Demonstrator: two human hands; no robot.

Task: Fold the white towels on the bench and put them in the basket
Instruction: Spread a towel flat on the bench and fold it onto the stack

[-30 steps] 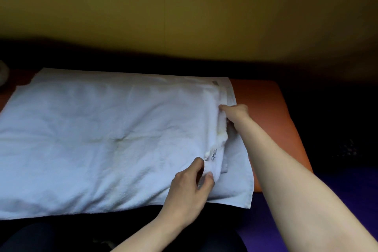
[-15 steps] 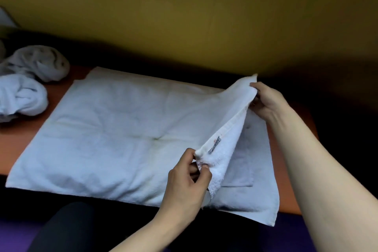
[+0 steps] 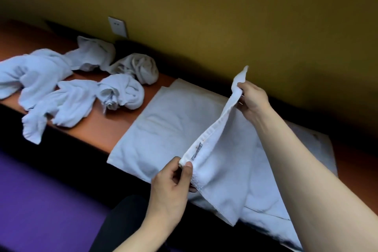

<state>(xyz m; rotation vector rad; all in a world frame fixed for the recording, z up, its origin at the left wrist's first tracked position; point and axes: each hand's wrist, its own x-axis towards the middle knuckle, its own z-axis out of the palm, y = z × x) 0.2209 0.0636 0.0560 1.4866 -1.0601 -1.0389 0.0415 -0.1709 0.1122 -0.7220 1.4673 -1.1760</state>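
Observation:
A white towel (image 3: 169,129) lies spread flat on the orange bench (image 3: 106,129). Its right edge is lifted off the bench. My left hand (image 3: 171,186) pinches the near corner of that edge, close to a small label. My right hand (image 3: 252,98) pinches the far corner, held higher, so the raised hem stretches between both hands. Several crumpled white towels (image 3: 67,96) lie in a heap on the bench to the left. No basket is in view.
A yellow wall (image 3: 204,16) runs behind the bench, with a pale socket plate (image 3: 117,26) on it. A dark object (image 3: 126,47) sits against the wall behind the heap. Purple floor (image 3: 41,200) lies below the bench, and my dark-clothed knee (image 3: 120,221) is at the bottom.
Both hands have raised the towel's right edge higher off the bench and drawn it taut. The view has swung left, bringing the heap of crumpled towels into sight.

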